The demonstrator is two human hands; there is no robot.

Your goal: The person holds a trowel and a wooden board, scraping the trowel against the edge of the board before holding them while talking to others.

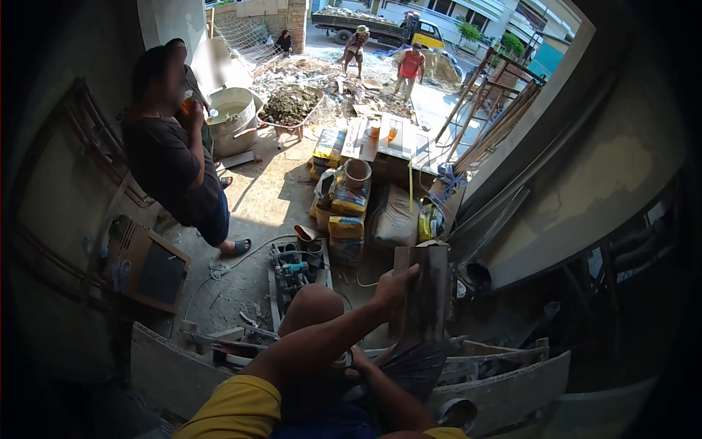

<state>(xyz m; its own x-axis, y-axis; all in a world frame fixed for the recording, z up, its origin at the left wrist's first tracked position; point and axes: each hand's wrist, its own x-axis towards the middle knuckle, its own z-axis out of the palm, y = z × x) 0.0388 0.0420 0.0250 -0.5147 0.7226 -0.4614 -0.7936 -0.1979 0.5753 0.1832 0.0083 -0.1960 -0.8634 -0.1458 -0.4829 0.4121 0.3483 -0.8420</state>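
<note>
My left hand reaches across in front of me, its fingers wrapped round the near edge of a flat, dark rectangular board held upright. My right hand lies low by my lap, behind my left forearm, which hides most of its fingers. My bent knee shows just left of the hands. Beyond it a tray-like box on the floor holds a teal power tool and some cylindrical pieces.
A person stands at the left, holding an orange drink. Stacked cement bags carry a bucket. Further out are a loaded wheelbarrow, a water tub, rubble, two workers and a truck. Planks lie around me.
</note>
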